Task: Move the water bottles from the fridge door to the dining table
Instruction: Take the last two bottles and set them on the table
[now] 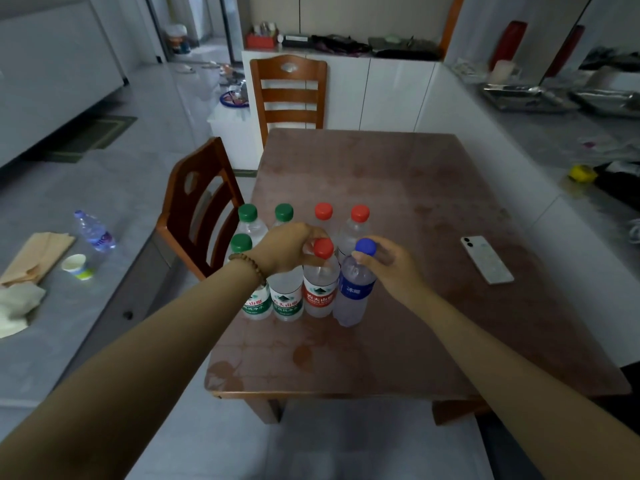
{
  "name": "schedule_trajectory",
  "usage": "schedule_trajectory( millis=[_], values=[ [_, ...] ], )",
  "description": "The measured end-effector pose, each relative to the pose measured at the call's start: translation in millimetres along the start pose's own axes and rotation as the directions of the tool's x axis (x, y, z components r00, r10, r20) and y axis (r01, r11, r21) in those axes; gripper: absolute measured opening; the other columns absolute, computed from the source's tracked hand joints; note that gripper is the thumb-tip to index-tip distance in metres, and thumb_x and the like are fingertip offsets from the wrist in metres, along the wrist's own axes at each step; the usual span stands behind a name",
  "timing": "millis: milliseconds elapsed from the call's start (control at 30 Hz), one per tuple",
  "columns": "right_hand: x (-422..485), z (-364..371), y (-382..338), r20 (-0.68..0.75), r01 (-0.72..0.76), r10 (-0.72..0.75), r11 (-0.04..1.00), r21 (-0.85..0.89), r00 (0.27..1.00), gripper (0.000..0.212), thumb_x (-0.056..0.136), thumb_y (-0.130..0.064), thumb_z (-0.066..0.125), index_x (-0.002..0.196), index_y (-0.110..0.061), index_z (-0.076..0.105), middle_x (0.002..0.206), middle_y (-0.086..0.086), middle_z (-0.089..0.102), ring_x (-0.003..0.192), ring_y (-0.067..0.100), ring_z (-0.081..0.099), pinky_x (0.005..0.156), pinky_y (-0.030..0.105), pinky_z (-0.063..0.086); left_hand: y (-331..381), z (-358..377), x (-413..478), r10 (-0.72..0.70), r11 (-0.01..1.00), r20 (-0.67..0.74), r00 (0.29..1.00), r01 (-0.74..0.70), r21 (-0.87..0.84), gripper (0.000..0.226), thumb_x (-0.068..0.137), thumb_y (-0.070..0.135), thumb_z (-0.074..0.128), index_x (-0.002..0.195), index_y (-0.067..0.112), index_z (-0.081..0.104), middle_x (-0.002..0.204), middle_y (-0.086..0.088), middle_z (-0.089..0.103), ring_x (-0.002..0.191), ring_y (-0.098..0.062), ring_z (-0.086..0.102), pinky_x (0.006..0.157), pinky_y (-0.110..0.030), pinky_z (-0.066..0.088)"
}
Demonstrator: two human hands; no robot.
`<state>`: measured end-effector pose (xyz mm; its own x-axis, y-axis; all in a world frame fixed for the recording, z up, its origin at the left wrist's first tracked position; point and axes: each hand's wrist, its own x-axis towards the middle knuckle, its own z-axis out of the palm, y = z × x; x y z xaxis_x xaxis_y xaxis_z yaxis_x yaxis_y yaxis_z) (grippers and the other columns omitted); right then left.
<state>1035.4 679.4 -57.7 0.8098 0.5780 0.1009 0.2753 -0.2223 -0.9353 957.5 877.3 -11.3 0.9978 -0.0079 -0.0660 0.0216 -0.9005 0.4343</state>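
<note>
eight upright water bottles (pixel 320 292) clustered on the dining table (pixel 415 209); green, red, one blue cap

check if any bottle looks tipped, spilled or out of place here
On the dining table every bottle stands upright and capped, with no spill visible. The odd one is a clear bottle lying on its side on the grey counter at the left, beside a paper cup, away from the group.

head cam | looks forward-down | close over dining table (pixel 433 237)
</note>
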Motion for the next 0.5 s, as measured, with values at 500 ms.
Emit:
schedule_trajectory(
  millis=[500],
  values=[
    [5.2, 2.8, -1.5, -0.035, 0.018, -0.018, 1.000, -0.012, 0.999, 0.031, 0.079, -0.023, 0.073, 0.108, -0.016, 0.066, 0.106, 0.002, 0.069, 0.104, 0.021, 0.064, 0.095, 0.042, 0.050, 4.9, -2.9, -1.9, -0.021, 0.999, 0.038, 0.999, 0.020, 0.038, 0.035, 0.081, 0.031, 0.069, 0.112, 0.017, 0.060, 0.109, -0.002, 0.069, 0.099, -0.019, 0.063, 0.090, -0.036, 0.050]
  ],
)
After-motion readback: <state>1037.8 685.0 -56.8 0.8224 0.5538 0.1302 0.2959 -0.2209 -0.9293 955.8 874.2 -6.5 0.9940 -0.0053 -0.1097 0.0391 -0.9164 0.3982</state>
